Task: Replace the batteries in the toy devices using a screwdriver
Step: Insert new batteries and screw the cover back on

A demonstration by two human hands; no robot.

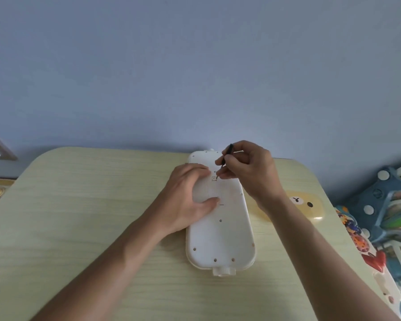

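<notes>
Right hand [248,172]: fingers pinched closed around a thin black screwdriver [226,156], thumb and forefinger near the lower shaft, the handle's top poking out above the knuckles.
Screwdriver tip: angled down to a small square recess [214,178] on the toy's back; whether it sits in a screw head is too small to tell.
Left hand [190,198]: spread flat and mostly open, holding nothing, palm and fingers pressing on the left half of the toy with the thumb stretched toward its middle.
Toy [220,230]: a long white plastic case lying back-up on the table [79,205], reaching from the far edge toward the person, dotted with screw holes.
Battery cover: probably the panel under the left hand, beside the recess; it looks still closed.
Handling, as a guess: hard, light, smooth shell, likely to slide or spin on the wood unless pinned flat; best steadied by pressing near the screw, not lifted.
Screwdriver handling: slim and stiff, easy to slip off a tiny screw; needs an upright pinch and light downward push.
Nearby: a yellow bear-faced toy [307,205] lies just right of the right wrist, partly hidden by it.
Stage: screw work on the first cover, batteries not yet reached.
</notes>
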